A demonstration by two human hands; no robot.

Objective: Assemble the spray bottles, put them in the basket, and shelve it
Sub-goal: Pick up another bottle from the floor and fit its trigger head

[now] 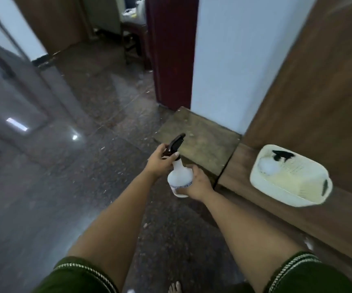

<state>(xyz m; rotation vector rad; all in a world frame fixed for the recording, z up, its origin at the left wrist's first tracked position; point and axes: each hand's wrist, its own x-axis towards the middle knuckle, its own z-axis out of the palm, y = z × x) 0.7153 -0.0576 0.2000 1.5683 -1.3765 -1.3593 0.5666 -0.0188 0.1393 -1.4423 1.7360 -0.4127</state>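
1. Right hand [198, 183] wraps the white bottle [179, 178], its grip closed round the base, above the floor [65, 166].
2. Left hand [161, 161] pinches the black sprayer [175, 144] on top.
3. Basket [293, 180] sits well right on the wooden ledge [297, 212], another bottle [268, 166] inside.

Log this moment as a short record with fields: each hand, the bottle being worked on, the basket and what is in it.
left hand: grips the black trigger spray head at the bottle's neck
right hand: wraps the lower body of the white plastic spray bottle
bottle: upright, held above the dark floor
cream plastic basket: on the wooden ledge, to the right
basket contents: one white bottle with black sprayer, lying down
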